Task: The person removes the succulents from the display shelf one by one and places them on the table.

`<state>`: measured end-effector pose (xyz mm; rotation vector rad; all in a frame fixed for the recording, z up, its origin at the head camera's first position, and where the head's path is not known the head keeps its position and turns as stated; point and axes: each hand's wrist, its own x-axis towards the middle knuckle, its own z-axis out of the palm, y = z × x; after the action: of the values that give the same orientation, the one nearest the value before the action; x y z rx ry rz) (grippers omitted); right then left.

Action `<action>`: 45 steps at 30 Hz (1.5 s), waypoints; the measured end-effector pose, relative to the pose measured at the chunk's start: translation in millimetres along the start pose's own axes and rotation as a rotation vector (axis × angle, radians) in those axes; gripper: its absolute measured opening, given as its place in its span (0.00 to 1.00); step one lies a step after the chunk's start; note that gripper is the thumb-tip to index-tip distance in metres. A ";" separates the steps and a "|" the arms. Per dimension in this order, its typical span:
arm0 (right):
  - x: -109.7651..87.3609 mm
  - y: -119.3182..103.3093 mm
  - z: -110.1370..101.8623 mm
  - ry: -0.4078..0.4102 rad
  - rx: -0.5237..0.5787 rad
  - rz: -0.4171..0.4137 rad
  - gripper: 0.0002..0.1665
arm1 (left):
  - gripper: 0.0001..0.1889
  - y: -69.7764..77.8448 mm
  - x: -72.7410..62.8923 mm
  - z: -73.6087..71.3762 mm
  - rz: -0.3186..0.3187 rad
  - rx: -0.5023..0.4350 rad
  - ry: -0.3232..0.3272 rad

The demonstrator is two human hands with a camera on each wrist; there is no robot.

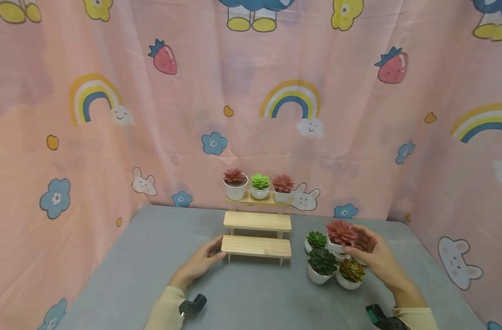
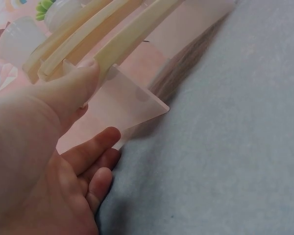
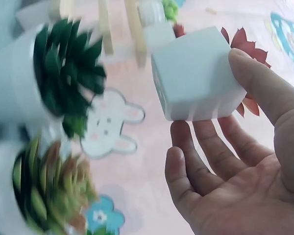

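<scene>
My right hand (image 1: 374,252) grips a potted red succulent (image 1: 340,232), raised above a group of other pots. In the right wrist view its square white pot (image 3: 196,73) sits between thumb and fingers. My left hand (image 1: 199,262) holds the left end of the lowest step of a three-step wooden stand (image 1: 256,246). Its thumb (image 2: 81,78) lies against the wooden board in the left wrist view, the lower fingers curled beside a clear leg (image 2: 130,100). On the top step stand a dark red succulent (image 1: 235,185), a bright green one (image 1: 260,185) and a pinkish red one (image 1: 283,185).
Below and around the raised pot stand a small green succulent (image 1: 316,240), a dark green one (image 1: 322,263) and a yellow-green one (image 1: 350,270), partly hiding others. Everything rests on a grey table (image 1: 151,256). A pink patterned curtain (image 1: 242,59) hangs behind.
</scene>
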<state>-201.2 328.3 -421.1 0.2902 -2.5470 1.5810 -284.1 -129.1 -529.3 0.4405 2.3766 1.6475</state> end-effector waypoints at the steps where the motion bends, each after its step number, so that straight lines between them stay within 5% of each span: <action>1: -1.4 3.8 -3.8 0.001 0.003 0.000 0.37 | 0.35 -0.2 0.0 0.2 0.000 -0.004 -0.002; 9: -14.3 36.6 -37.0 0.013 0.043 0.035 0.30 | 0.35 -0.9 -1.0 1.9 0.020 -0.005 -0.016; 20: -34.5 75.7 -72.1 0.013 -0.036 0.118 0.30 | 0.34 -0.5 -0.1 2.2 0.009 0.010 -0.005; 26: -37.7 92.1 -80.7 -0.018 -0.058 0.172 0.32 | 0.34 3.4 0.1 0.3 0.006 -0.005 -0.005; 33: -39.6 109.2 -87.6 -0.115 -0.076 0.341 0.43 | 0.34 3.6 -0.8 -0.9 0.000 -0.007 -0.007; 40: -41.9 130.0 -88.6 -0.164 -0.011 0.379 0.25 | 0.35 0.3 1.7 -0.3 -0.002 0.006 -0.001; 45: -41.3 137.6 -86.3 -0.201 -0.001 0.407 0.25 | 0.36 -1.3 1.5 -0.6 0.001 0.008 -0.004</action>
<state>-191.9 469.1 -511.5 -0.0840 -2.9040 1.7579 -285.9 -129.5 -530.3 0.4459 2.3812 1.6371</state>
